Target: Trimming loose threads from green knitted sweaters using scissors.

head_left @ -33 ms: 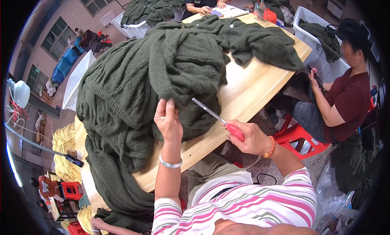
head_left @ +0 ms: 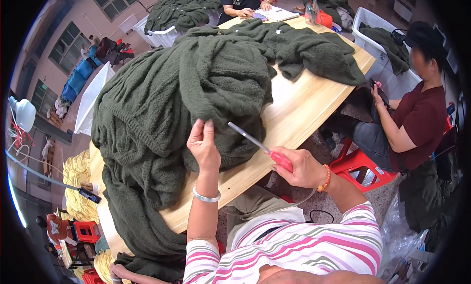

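A large heap of dark green knit garments (head_left: 142,102) is piled over the left and middle of a light wooden table (head_left: 299,112). At the heap's near side, my left hand (head_left: 203,144) is closed in a pinch on the edge of a garment fold. My right hand (head_left: 304,168) grips a red-handled tool with a slim metal shaft (head_left: 280,159), its exact kind unclear. The shaft points up and left, its tip just right of my left fingertips and in front of the fabric. A clear thin tube (head_left: 301,200) trails below my right hand.
To the right, a person in a dark red shirt (head_left: 422,117) sits beside a red stool (head_left: 363,173). Another person (head_left: 245,1) sits at the table's far end with papers. White bins (head_left: 363,24) of green garments stand beyond. A co-worker's forearm (head_left: 132,274) shows at lower left.
The tool's tip has shifted slightly left and down, closer to my left fingertips. My left hand stays nearly in place at the fabric.
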The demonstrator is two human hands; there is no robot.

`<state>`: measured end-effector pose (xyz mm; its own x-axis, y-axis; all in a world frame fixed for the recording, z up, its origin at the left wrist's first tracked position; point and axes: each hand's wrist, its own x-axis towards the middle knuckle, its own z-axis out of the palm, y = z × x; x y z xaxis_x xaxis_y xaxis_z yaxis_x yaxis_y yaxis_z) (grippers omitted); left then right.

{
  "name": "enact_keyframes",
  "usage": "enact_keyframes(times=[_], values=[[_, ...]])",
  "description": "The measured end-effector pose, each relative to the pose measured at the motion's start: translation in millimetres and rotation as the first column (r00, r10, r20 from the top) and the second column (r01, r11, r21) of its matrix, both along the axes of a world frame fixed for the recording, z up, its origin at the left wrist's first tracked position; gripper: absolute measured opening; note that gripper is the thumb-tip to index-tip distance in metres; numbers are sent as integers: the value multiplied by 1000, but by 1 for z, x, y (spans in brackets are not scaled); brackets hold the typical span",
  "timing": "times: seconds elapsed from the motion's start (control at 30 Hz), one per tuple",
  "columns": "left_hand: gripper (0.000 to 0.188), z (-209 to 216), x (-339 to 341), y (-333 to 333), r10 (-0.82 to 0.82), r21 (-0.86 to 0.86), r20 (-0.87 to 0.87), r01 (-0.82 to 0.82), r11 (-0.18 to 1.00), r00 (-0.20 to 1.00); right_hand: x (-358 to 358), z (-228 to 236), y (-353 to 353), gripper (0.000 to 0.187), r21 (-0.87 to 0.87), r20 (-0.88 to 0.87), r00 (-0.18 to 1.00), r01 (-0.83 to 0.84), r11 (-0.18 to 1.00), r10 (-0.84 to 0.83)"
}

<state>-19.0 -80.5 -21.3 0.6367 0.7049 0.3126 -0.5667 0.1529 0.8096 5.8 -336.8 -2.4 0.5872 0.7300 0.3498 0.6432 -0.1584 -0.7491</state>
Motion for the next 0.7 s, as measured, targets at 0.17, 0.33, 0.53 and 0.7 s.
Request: enact_keyframes(times=[0.17, 0.33, 0.53, 0.7], values=[[11, -23, 12, -8, 279, 634, -52, -184, 751, 959, 0, -3, 3, 34, -191, 62, 998, 36, 981, -24], [12, -36, 7, -1, 279, 624, -185, -106, 774, 942, 0, -2, 5, 30, -341, 55, 997, 72, 937, -56], [13, -33, 9, -4, 275, 716, -214, -41, 697, 937, 6, -1, 8, 28, -396, 57, 997, 71, 916, -53], [38, -43, 4, 8, 212, 691, -309, 66, 720, 927, 10, -5, 3, 31, -346, 36, 998, 55, 937, -46]])
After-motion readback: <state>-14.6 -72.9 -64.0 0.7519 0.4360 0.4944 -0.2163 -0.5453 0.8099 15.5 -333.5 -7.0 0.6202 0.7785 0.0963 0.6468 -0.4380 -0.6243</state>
